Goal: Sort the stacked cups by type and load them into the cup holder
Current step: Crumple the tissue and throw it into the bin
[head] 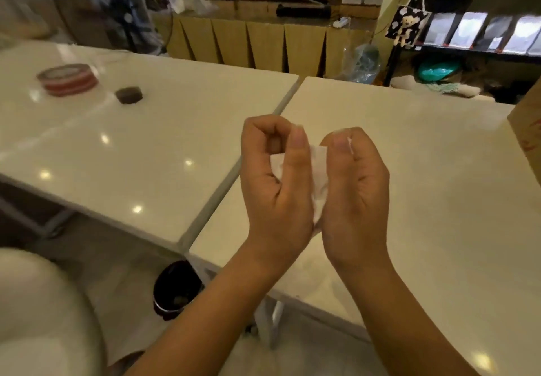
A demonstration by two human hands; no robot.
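My left hand (276, 188) and my right hand (355, 191) are raised together above the white table (424, 200), palms facing me. Between them they hold a crumpled piece of white paper or tissue (317, 170). The left thumb presses on its front and the fingers of both hands curl round it. No cups and no cup holder show in the head view.
A second white table (131, 147) to the left carries a roll of red tape (68, 79) and a small dark round object (128, 94). A dark bin (175, 290) stands on the floor below the gap. A cardboard box (527, 129) sits at the right edge. Shelves stand behind.
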